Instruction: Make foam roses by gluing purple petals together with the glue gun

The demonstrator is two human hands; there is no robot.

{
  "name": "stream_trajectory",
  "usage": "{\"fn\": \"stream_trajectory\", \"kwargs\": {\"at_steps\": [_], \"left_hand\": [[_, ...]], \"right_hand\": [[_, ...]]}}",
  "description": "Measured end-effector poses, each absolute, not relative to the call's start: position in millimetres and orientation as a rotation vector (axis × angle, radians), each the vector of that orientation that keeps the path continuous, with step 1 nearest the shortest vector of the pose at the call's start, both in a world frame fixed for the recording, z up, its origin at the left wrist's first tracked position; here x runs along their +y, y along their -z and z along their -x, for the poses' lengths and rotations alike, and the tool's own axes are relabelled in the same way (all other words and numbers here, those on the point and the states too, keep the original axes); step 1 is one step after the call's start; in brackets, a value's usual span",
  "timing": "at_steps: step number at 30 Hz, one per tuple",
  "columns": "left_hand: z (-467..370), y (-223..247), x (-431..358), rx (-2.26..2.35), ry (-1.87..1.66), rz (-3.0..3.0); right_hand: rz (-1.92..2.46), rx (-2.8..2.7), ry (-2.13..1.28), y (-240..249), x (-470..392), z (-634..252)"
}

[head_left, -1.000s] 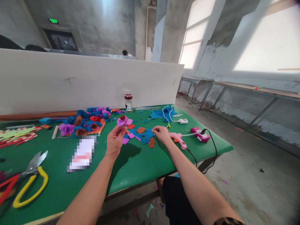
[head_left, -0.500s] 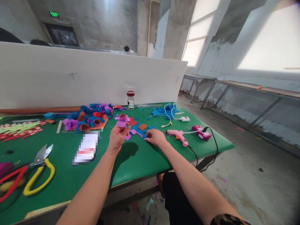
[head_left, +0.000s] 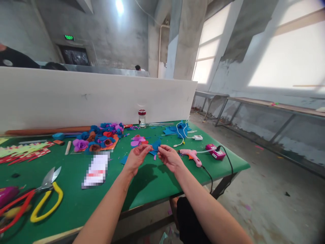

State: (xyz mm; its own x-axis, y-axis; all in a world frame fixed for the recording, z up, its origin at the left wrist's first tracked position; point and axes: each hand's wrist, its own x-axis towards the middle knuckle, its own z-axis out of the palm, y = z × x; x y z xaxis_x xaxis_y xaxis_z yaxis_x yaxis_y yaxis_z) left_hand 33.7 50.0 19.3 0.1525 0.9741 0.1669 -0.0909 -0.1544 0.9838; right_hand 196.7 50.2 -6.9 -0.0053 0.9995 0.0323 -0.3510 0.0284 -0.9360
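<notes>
Above the table's middle, my left hand [head_left: 138,157] and my right hand [head_left: 171,157] face each other, fingertips pinched. Between them is a small blue paper piece [head_left: 156,144], its left and right edges at my fingertips. A bit of orange-brown shows by the left fingertips; what it belongs to is unclear. Just beyond my left hand lies a purple paper flower [head_left: 137,138], partly over red pieces. More blue scraps lie under and beside my hands. Close to my right hand rests a pink glue gun [head_left: 191,154] with a clear glue stick in its back.
Finished paper flowers [head_left: 101,137] are heaped at the back left, near a phone [head_left: 96,169]. Large scissors [head_left: 48,189] with red and yellow handles lie at left. A lidded jar [head_left: 142,119] stands by the white board [head_left: 106,98]. A magenta box [head_left: 215,151] with cables sits right.
My left hand has let go of the purple flower, which now lies on the table. Both hands have come together at the blue piece, lifted from the scraps. The view has tilted up slightly.
</notes>
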Motion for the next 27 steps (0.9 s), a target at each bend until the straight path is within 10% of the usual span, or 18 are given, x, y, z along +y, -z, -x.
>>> {"fn": "stream_trajectory", "kwargs": {"at_steps": [21,27], "left_hand": [[-26.0,-26.7,8.5,1.262,-1.038,-1.430],[-8.3,-13.0,31.3,1.301,-0.799,-1.797]], "right_hand": [[0.982,-1.128,-1.366,10.5,-9.1,-189.9],[1.499,-1.396,-0.599,7.5,-5.9,-280.4]]}}
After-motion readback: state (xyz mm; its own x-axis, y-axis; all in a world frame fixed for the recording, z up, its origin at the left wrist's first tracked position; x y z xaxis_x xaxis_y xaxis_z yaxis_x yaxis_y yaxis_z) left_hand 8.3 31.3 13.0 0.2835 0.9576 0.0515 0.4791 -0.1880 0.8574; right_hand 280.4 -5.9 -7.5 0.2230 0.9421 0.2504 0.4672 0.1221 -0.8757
